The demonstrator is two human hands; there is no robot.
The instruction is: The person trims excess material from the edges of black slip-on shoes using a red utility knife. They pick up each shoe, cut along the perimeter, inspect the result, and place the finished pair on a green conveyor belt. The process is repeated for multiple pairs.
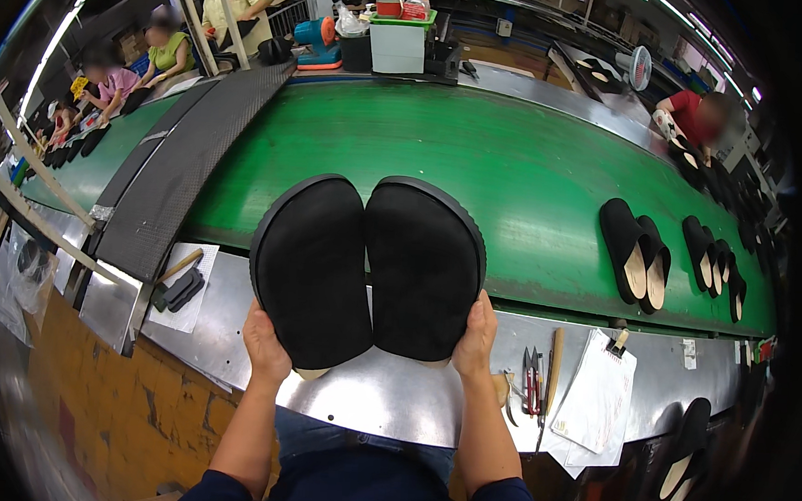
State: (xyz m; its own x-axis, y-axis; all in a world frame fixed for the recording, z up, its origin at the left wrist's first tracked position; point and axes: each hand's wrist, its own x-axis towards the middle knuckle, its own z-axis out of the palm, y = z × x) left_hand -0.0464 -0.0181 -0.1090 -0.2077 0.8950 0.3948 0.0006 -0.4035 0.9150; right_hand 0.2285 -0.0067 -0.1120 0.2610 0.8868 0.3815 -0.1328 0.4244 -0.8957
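While left-hand grip (267, 343) is closed on left black clog (315, 268), right-hand grip (475, 340) clasps right black clog (423, 270); pair held side by side above metal tabletop (401, 404). Clipped papers (594, 405) on tabletop: markings too small to read.

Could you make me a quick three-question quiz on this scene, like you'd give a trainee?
1. True or false: the left grip and the right grip each hold one black shoe.
2. What colour is the wide belt? A) red B) green C) white
3. Fill in: in the picture, the red-handled tools lie to the ___ of the clipped papers.

Key: 1. True; 2. B; 3. left
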